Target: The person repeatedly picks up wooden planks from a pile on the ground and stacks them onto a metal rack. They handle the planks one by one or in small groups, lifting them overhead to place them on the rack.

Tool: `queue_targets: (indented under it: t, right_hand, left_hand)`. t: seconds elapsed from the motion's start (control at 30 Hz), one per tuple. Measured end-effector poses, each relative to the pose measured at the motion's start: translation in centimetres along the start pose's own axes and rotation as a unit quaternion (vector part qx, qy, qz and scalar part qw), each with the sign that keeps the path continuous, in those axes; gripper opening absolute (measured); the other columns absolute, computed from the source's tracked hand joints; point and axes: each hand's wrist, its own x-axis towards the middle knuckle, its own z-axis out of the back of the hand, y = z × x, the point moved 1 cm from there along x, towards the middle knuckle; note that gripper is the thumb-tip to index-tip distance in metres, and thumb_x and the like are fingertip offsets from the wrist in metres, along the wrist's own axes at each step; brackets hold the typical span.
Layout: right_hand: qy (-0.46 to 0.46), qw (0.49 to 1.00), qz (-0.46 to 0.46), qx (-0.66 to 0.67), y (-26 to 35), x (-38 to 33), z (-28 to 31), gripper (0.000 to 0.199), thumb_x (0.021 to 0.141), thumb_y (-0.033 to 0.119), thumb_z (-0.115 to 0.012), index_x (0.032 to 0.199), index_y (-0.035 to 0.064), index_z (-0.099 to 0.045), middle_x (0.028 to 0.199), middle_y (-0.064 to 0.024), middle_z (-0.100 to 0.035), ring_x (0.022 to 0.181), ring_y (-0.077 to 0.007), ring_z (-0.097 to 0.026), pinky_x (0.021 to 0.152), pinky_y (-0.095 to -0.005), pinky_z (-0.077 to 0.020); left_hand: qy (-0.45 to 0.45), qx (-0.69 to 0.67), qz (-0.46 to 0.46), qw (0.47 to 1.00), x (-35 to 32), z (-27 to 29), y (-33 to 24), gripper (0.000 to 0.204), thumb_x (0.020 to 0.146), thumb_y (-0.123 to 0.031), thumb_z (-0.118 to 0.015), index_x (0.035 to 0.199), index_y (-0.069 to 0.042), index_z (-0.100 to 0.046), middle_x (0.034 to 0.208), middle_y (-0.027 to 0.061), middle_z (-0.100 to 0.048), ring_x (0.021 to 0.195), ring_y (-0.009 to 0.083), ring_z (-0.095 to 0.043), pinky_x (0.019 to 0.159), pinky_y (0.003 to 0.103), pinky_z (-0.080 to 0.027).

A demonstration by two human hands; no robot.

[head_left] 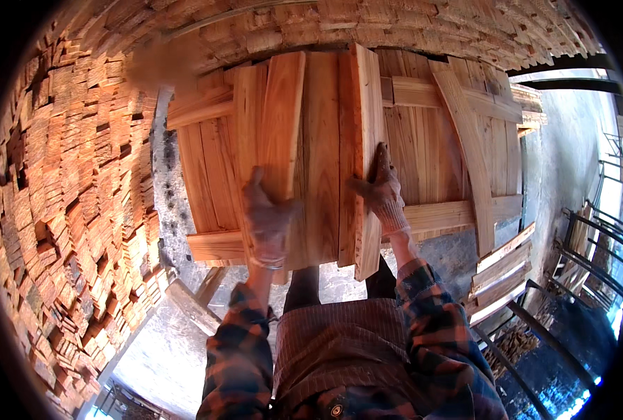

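My right hand, in a pale work glove, grips a wooden board tipped up on its long edge. The thumb crosses the board's face and the fingers run along its right side. My left hand, also gloved, is smeared by motion over the lower part of another long board, which lies slightly aslant; its grip cannot be made out. Between the hands a flat board lies lengthwise. All these boards rest on a wide stack of planks with crosspieces.
A tall wall of stacked wood pieces rises on the left, and more stacked wood runs across the far side. One loose plank lies slanting on the stack's right part. Short boards and dark metal rails stand at lower right.
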Motion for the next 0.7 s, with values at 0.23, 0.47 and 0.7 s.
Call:
queue_targets:
  t: [0.23, 0.47, 0.7]
  right_hand:
    - [0.101, 0.918, 0.026, 0.383, -3.5, 1.1, 1.0, 0.088, 0.073, 0.0, -0.069, 0.146, -0.0026, -0.022, 0.129, -0.0101, -0.052, 0.106, -0.0149, -0.053, 0.09, -0.0236, -0.043]
    - [0.171, 0.92, 0.051, 0.349, -5.5, 1.6, 1.1, 0.079, 0.076, 0.022, -0.077, 0.14, -0.0013, -0.038, 0.121, -0.0121, -0.058, 0.102, -0.0174, -0.058, 0.085, -0.0285, -0.0495]
    - [0.163, 0.931, 0.075, 0.317, -2.5, 1.4, -1.7, 0.085, 0.072, 0.031, -0.08, 0.138, -0.003, -0.039, 0.125, -0.0091, -0.055, 0.11, -0.0189, -0.054, 0.094, -0.0307, -0.0444]
  left_hand:
    - [0.011, 0.183, -0.038, 0.982, 2.5, 9.0, 8.8, 0.085, 0.056, -0.013, -0.081, 0.134, -0.009, -0.046, 0.121, 0.0159, -0.054, 0.108, 0.0297, -0.055, 0.091, 0.038, -0.048]
    - [0.029, -0.085, 0.223, 0.971, 5.1, 7.4, 13.8, 0.065, 0.077, -0.031, -0.075, 0.132, -0.007, -0.05, 0.109, 0.0133, -0.063, 0.098, 0.0217, -0.059, 0.085, 0.03, -0.046]
    - [-0.041, -0.25, 0.243, 0.936, 4.0, 7.9, 13.7, 0.035, 0.087, -0.019, -0.063, 0.113, 0.004, -0.06, 0.094, 0.0023, -0.063, 0.083, 0.0107, -0.055, 0.074, 0.024, -0.045]
